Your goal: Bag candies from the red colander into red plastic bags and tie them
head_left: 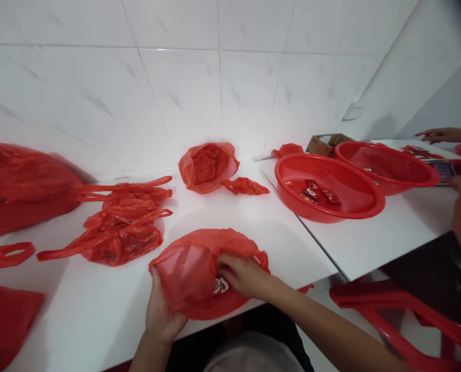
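Note:
A red plastic bag (191, 294) lies at the table's front edge with its mouth spread wide. My left hand (162, 312) grips its left rim, thumb on the outer edge and fingers underneath. Inside the mouth, my right hand (243, 274) has its fingers curled and pressed together; the bag partly hides the fingertips, so what they hold cannot be made out. Just under those fingers shows a small packet (221, 285) with dark marks on white.
Tied red bags (122, 243) lie to the left, beside a large full bag (25, 186). Another opened bag (209, 165) stands by the wall. A red basket (354, 194) on the right holds small packets. Farther right are a second basket (388, 165) and another person's hand (433, 135).

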A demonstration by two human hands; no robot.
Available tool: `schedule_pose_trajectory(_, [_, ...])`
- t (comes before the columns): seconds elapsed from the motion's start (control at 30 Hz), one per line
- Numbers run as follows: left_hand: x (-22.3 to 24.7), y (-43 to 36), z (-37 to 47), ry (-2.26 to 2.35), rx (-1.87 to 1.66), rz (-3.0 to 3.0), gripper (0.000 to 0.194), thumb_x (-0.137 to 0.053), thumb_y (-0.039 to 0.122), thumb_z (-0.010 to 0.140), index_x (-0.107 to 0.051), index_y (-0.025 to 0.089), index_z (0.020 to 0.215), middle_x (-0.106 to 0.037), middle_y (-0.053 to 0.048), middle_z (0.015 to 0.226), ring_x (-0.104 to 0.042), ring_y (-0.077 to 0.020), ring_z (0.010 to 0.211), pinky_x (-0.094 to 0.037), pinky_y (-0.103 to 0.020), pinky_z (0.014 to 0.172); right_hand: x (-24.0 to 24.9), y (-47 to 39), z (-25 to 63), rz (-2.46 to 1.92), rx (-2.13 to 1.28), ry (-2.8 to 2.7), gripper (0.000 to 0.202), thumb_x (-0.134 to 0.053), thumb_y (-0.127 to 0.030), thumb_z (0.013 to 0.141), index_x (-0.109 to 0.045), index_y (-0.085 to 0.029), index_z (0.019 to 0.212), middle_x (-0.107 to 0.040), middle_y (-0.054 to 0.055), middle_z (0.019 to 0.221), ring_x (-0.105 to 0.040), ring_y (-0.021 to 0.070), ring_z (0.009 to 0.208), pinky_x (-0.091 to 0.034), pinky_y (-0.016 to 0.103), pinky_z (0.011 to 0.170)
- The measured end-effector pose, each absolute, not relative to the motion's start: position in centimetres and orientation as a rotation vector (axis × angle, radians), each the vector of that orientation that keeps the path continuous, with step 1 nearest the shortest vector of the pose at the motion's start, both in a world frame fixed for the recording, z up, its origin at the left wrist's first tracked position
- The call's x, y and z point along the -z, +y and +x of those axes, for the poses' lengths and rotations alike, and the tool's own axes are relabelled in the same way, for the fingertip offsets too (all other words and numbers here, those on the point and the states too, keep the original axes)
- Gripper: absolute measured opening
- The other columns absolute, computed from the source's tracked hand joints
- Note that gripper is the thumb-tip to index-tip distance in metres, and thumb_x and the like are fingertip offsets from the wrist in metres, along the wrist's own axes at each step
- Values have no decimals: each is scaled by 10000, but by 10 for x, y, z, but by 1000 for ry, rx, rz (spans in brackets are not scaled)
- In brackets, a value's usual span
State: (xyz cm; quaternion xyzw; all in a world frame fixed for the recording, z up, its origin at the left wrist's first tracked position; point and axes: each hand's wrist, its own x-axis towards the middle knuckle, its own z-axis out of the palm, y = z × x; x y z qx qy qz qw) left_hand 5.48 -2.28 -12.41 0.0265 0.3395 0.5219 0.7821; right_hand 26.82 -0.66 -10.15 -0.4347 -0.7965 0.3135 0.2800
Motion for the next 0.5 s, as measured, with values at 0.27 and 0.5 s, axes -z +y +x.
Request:
schedule_pose_trajectory(0.27, [123,-14,54,721,-1186,-51,519,-397,673,891,-758,317,1003,-789,-18,971,-729,-177,927,-509,-326,958,88,-3,312,-1130,-535,-1911,167,-462,-180,953,-619,-219,995,-653,41,932,-626,153,815,-513,286,728])
schedule_pose_trajectory(0.5, [139,-15,54,517,-1168,158,531,-395,648,907,-727,297,1129,-758,-30,1102,-693,-198,1063,-446,-366,1043,83,14,388,-1362,2,-1794,213,-459,-238,969,-641,-219,1077,-685,71,1089,-625,210,1059,-499,360,928])
